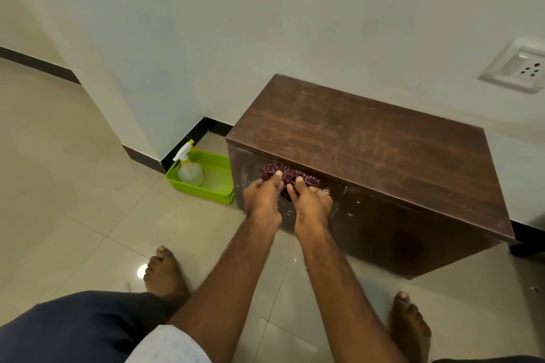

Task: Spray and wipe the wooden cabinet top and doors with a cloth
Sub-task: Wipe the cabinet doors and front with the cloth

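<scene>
A low dark wooden cabinet [368, 150] stands against the wall, its top streaked and its two doors facing me. My left hand [262, 196] and my right hand [312, 202] both grip a bunched maroon patterned cloth [287, 175] in front of the upper part of the left door [250, 162], just under the top's front edge. Small white droplets dot both doors. A clear spray bottle [188, 169] with a white and yellow trigger stands in a green basket [218, 190] on the floor left of the cabinet.
Glossy beige floor tiles [73, 186] spread to the left and front. My two bare feet [165, 274] stand on them near the cabinet. A wall socket plate [519, 68] sits above the cabinet's right end. A wall corner with black skirting [141, 156] juts out behind the basket.
</scene>
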